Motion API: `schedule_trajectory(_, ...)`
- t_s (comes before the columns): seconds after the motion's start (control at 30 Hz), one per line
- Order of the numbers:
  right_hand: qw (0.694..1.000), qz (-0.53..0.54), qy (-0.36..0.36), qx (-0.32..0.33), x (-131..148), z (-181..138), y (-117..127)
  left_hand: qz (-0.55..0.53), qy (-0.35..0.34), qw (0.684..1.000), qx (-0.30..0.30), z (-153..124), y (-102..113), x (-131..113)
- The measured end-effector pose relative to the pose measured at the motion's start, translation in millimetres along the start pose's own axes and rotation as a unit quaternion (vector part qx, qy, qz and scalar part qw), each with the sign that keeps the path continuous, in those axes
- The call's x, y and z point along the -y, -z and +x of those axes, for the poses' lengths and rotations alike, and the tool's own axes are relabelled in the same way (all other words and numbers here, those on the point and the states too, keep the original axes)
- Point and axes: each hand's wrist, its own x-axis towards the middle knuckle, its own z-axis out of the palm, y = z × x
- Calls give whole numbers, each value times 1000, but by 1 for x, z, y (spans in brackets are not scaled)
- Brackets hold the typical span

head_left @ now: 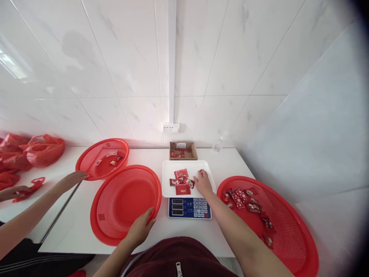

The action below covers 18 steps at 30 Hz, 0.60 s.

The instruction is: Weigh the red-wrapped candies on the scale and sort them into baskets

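My left hand [141, 227] grips the near right rim of a red plastic basket [99, 204], thumb over the edge; the inside of this basket shows nothing lying in it. Over the right side of the white tray [167, 168] of a digital scale [189, 208], my right hand [204, 184] has its fingers closed. A bit of red wrapper [201, 170] shows at its fingertips, mostly hidden by them. Left of that hand, several small red and brown snack packets [182, 189] lie in a loose pile on the tray.
A big red basket [291, 227] with several packets stands right. Behind the scale is a cardboard box [182, 157] holding red packets; a clear bottle [218, 145] lies near. A co-worker's hand [73, 180] touches another basket [83, 163]. Filled red bags [43, 152] sit far left.
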Motion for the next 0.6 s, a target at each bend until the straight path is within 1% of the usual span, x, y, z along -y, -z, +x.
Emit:
schedule_trajectory(0.1,996,33,79,22,15,-17,-4,26,1,1000,-2,3,3,-3)
schedule_trajectory(0.2,991,27,124,30,32,-35,-6,51,-16,999,0,4,4,-7)
schedule_trajectory(0.27,986,19,155,64,39,-43,-8,63,-25,998,7,3,2,-8)
schedule_trajectory(0.33,981,16,167,98,41,-48,-10,71,-30,997,27,2,0,-8)
schedule_trajectory(0.37,981,19,162,101,40,-50,-10,74,-33,996,37,2,-1,-8)
schedule_trajectory(0.4,984,26,153,92,38,-52,-9,76,-34,995,46,2,-2,-7)
schedule_trajectory(0.47,989,56,132,46,30,-55,-5,82,-33,995,55,1,-4,-5)
schedule_trajectory(0.53,988,102,114,-30,15,-59,3,109,-35,991,67,0,-3,-5)
schedule_trajectory(0.6,979,141,94,-117,-9,-67,12,179,-40,978,96,-1,0,-7)
